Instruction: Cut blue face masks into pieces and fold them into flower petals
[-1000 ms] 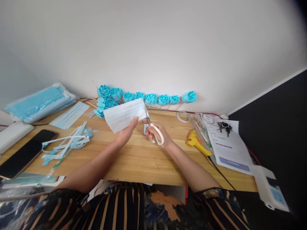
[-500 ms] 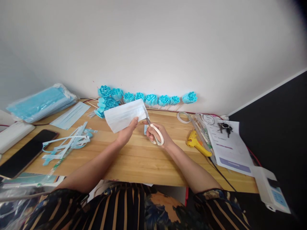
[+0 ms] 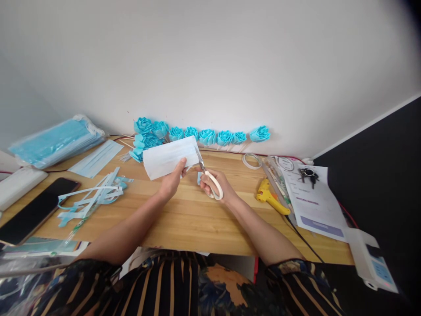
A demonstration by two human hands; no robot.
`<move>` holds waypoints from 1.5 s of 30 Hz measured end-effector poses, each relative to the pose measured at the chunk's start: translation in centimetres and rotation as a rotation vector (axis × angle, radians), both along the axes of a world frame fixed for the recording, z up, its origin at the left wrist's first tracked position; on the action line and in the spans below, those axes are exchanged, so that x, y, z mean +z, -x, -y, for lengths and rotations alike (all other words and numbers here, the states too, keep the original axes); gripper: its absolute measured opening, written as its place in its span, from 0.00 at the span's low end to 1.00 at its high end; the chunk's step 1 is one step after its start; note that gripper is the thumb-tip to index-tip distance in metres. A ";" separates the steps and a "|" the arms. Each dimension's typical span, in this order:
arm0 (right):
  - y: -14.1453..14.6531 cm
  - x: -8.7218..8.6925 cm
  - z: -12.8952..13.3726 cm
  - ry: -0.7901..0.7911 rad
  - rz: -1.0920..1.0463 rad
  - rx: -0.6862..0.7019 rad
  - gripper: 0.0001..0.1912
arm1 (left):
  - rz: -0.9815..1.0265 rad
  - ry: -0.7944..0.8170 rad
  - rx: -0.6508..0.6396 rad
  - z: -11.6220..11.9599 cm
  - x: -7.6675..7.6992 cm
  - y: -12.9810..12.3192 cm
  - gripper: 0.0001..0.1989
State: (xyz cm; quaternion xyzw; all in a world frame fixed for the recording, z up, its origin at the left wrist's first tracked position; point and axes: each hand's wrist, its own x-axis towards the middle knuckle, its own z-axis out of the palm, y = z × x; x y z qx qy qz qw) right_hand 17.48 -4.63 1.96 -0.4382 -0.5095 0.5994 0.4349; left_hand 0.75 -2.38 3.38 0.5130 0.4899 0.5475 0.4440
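My left hand [image 3: 173,176] grips a pale face mask [image 3: 167,157] by its lower edge, thumb on the near side. In my right hand [image 3: 217,183] are scissors [image 3: 215,186] with white handles, their blades at the mask's right edge. A small light-blue piece [image 3: 199,177] shows beside my right fingers. Behind the mask, a row of blue flowers [image 3: 207,137] on thin sticks lies along the wall. Cut-off strips and ear loops [image 3: 95,197] lie in a heap to the left, with a flat mask piece [image 3: 97,159] beyond them.
At the left are a bag of masks [image 3: 59,140], a white box [image 3: 19,186] and a phone [image 3: 39,210]. Rightward lie a tape roll [image 3: 252,161], a yellow glue gun [image 3: 272,197], papers [image 3: 312,206], keys [image 3: 309,174] and a power strip [image 3: 373,259] at the table's corner.
My left hand and the mask's lower left corner have shifted slightly upward. The scissors have moved slightly left along the mask's right edge. The things on the table stay put.
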 end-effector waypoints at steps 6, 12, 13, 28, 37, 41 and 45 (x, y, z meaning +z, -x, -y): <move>-0.1 0.1 -0.1 -0.031 -0.014 0.075 0.31 | 0.051 -0.045 0.004 -0.3 -0.5 -0.2 0.22; -0.2 0.0 -0.3 -0.070 -0.026 0.068 0.27 | 0.002 -0.039 -0.048 0.0 -0.7 -0.3 0.23; -0.1 -0.1 -0.3 -0.075 -0.025 0.062 0.26 | -0.006 -0.032 -0.057 0.1 -0.7 -0.3 0.23; 0.2 0.0 -0.2 -0.087 -0.067 0.028 0.26 | -0.051 0.001 -0.066 0.3 -0.8 -0.6 0.21; 0.1 0.0 -0.1 -0.080 -0.096 0.027 0.25 | -0.016 0.001 -0.091 0.1 -1.0 -0.6 0.22; 0.1 0.1 -0.1 -0.074 -0.093 0.023 0.24 | 0.001 0.008 -0.083 0.2 -0.8 -0.7 0.22; 0.1 0.1 -0.1 -0.073 -0.099 0.025 0.24 | 0.003 0.030 -0.084 0.2 -0.6 -0.7 0.22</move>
